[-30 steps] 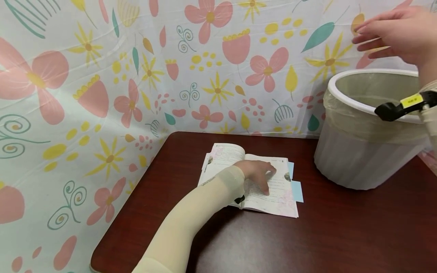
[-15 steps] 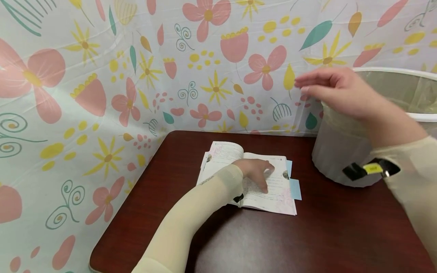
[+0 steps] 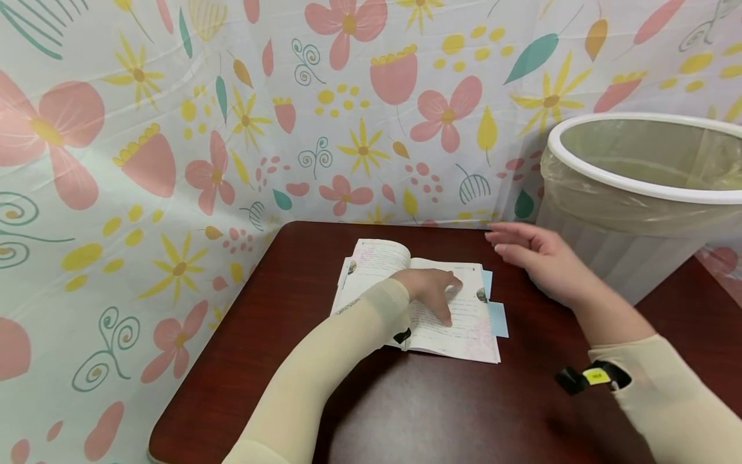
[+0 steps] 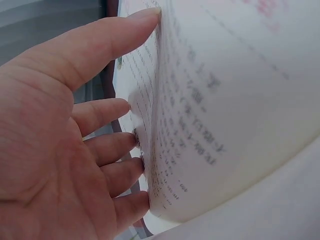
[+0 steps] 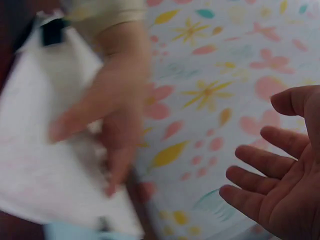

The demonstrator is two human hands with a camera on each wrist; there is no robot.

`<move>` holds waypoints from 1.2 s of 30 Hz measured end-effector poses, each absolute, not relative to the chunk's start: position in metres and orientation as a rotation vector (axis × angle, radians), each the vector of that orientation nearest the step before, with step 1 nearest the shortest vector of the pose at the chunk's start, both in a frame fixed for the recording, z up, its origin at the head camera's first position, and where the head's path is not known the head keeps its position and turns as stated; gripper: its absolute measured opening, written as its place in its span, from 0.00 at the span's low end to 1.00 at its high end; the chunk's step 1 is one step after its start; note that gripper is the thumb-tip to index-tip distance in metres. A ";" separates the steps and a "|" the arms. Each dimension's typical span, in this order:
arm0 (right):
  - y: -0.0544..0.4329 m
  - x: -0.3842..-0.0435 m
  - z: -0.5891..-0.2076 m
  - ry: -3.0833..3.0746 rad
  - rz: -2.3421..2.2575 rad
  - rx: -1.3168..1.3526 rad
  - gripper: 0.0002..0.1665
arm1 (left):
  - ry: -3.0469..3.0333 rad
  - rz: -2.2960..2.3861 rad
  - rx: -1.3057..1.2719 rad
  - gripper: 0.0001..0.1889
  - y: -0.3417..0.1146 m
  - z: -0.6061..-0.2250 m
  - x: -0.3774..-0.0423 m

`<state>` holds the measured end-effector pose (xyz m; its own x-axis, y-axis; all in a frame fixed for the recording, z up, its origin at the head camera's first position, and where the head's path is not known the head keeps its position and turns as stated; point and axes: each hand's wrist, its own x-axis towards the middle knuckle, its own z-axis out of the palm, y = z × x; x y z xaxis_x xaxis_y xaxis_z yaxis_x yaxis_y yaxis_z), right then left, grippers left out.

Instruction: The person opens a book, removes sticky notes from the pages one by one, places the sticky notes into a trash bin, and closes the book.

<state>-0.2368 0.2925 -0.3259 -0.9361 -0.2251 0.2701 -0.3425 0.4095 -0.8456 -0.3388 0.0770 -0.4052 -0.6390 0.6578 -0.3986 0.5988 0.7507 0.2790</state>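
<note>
An open book [image 3: 464,341] with printed pages lies on the dark red-brown table, blue tabs [image 3: 498,319] sticking out from its right edge. My left hand [image 3: 428,290] rests on the right page, thumb and fingers spread. In the left wrist view its fingertips touch the printed page [image 4: 200,100]. My right hand [image 3: 539,258] hovers to the right of the book, fingers extended and nothing in them. The right wrist view shows that hand [image 5: 280,170] with its fingers apart, and the left hand blurred over the book beyond.
A pale waste bin [image 3: 626,212] with a white rim and clear liner stands at the table's back right. Behind the table [image 3: 261,335] hangs a floral curtain [image 3: 359,90], which also runs along the left side.
My right hand has come down and left from above the bin to beside the book. The left hand has stayed on the page.
</note>
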 end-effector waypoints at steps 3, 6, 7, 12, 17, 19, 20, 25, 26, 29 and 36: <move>0.290 -0.238 -0.357 -2.630 1.613 0.408 0.29 | 2.462 0.172 0.938 0.49 0.076 -0.404 -0.338; 0.284 -0.238 -0.383 -2.702 1.657 0.323 0.33 | 2.465 0.183 0.933 0.49 0.075 -0.404 -0.337; 0.282 -0.236 -0.390 -2.718 1.682 0.301 0.34 | 2.466 0.184 0.936 0.49 0.075 -0.403 -0.336; 0.272 -0.229 -0.415 -2.756 1.807 0.215 0.40 | 2.480 0.159 0.979 0.47 0.075 -0.404 -0.333; 0.269 -0.223 -0.422 -2.727 1.909 0.191 0.42 | 2.499 0.129 1.024 0.46 0.074 -0.405 -0.330; 0.268 -0.221 -0.423 -2.696 1.969 0.203 0.42 | 2.506 0.109 1.042 0.45 0.074 -0.406 -0.330; 0.268 -0.220 -0.423 -2.681 1.999 0.210 0.42 | 2.509 0.100 1.045 0.45 0.073 -0.406 -0.329; 0.270 -0.219 -0.423 -2.593 2.170 0.195 0.43 | 2.527 0.086 1.024 0.44 0.070 -0.408 -0.327; 0.271 -0.219 -0.423 -2.571 2.201 0.187 0.43 | 2.529 0.091 1.018 0.44 0.069 -0.408 -0.326; 0.274 -0.221 -0.423 -2.504 2.288 0.156 0.42 | 2.534 0.116 1.005 0.43 0.067 -0.407 -0.324; 0.280 -0.223 -0.422 -2.363 2.453 0.072 0.41 | 2.542 0.215 1.028 0.42 0.060 -0.406 -0.321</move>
